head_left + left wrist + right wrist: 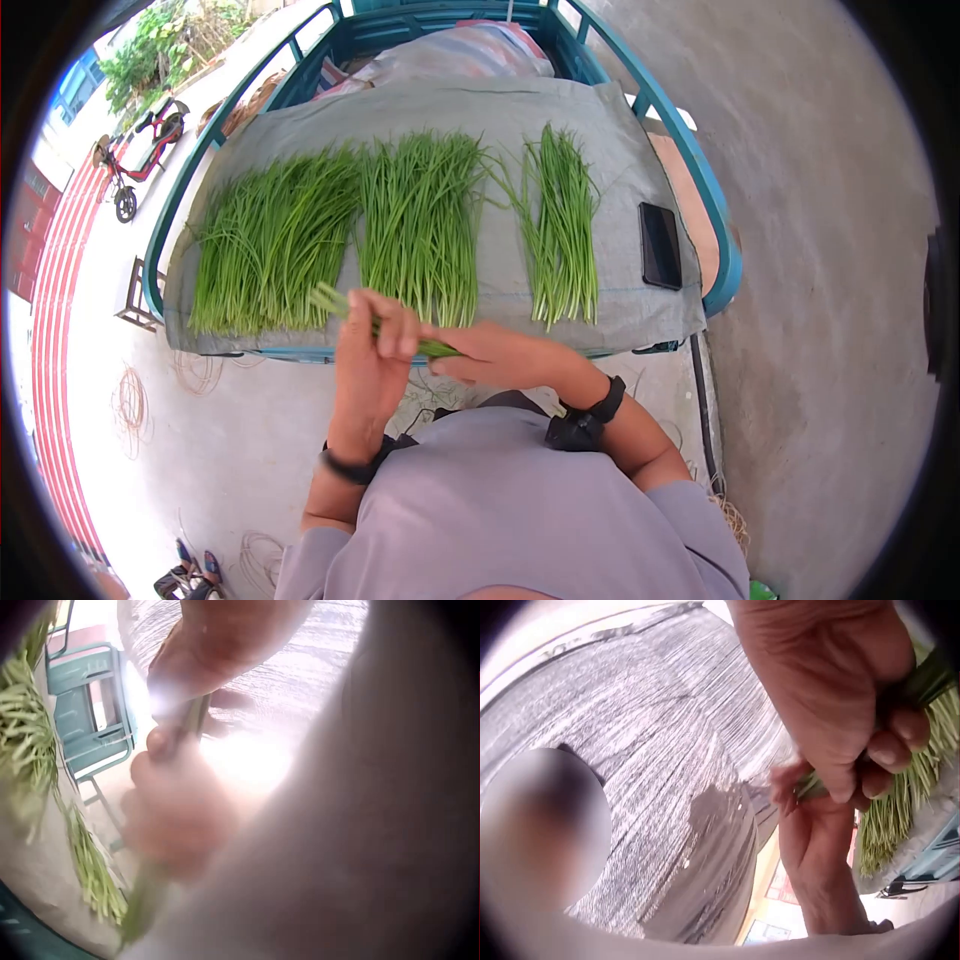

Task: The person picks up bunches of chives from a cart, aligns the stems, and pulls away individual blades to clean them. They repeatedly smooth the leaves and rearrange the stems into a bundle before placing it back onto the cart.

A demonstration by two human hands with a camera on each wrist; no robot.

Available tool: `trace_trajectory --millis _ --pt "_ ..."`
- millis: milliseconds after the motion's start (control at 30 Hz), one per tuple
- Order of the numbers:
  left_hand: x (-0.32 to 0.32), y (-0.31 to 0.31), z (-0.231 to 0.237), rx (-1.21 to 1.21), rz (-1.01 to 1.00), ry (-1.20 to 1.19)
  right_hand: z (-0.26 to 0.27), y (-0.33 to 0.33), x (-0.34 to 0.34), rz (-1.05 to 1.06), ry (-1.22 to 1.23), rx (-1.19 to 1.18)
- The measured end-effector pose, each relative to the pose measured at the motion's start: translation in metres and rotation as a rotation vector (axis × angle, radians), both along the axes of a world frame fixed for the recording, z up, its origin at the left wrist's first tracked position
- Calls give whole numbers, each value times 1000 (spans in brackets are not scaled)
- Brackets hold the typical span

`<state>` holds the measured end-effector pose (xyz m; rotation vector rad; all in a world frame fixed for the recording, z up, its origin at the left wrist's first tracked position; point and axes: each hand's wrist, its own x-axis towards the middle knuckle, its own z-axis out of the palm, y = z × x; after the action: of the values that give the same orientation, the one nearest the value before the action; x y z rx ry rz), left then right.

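A thin bunch of chives (330, 300) is held up in front of the chest, over the near edge of the grey sheet. My left hand (378, 340) has its fingers curled round the bunch, and the pale stem ends stick out past it. Close on its right, my right hand (495, 355) grips the greener part; in the right wrist view its fingers (885, 757) wrap the stalks. Three piles of chives lie beyond: a wide left pile (275, 240), a middle pile (420, 230) and a narrower right pile (560, 230).
The grey sheet (500, 270) covers the bed of a teal cart with a side rail (690, 150). A black phone (660, 245) lies at the right. Behind is a striped sack (450, 55). A stool (137, 295) and a scooter (145, 155) stand at the left.
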<state>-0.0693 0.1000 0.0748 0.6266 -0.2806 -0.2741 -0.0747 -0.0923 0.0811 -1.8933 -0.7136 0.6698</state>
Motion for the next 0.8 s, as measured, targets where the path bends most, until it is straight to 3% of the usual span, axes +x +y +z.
trace_trajectory --millis 133,167,200,267,367,467,500,600,700,800 --pt "0 18 25 -63 293 142 -41 -52 -27 -181 -13 120" --pt "2 30 25 -99 353 162 -44 -70 -33 -195 97 13" --pt "3 43 26 -157 357 165 -48 -89 -40 -204 208 -94" --pt "3 70 27 -268 369 170 -79 -122 -68 -334 114 -41" --pt "-6 97 28 -343 389 169 -132 -171 -99 -364 -528 -204" --pt "-15 106 39 -286 427 85 -91 -176 -106 -987 314 -74" --pt "-18 100 44 -244 414 67 -82 -174 -101 -1048 280 -65" --pt "-23 61 62 40 474 121 -62 -147 -75 -1093 -307 -122" --pt "-31 20 67 314 519 158 -66 -142 -50 -942 -651 -416" --pt "-36 9 68 486 500 36 -67 -150 -41 -781 -611 -509"
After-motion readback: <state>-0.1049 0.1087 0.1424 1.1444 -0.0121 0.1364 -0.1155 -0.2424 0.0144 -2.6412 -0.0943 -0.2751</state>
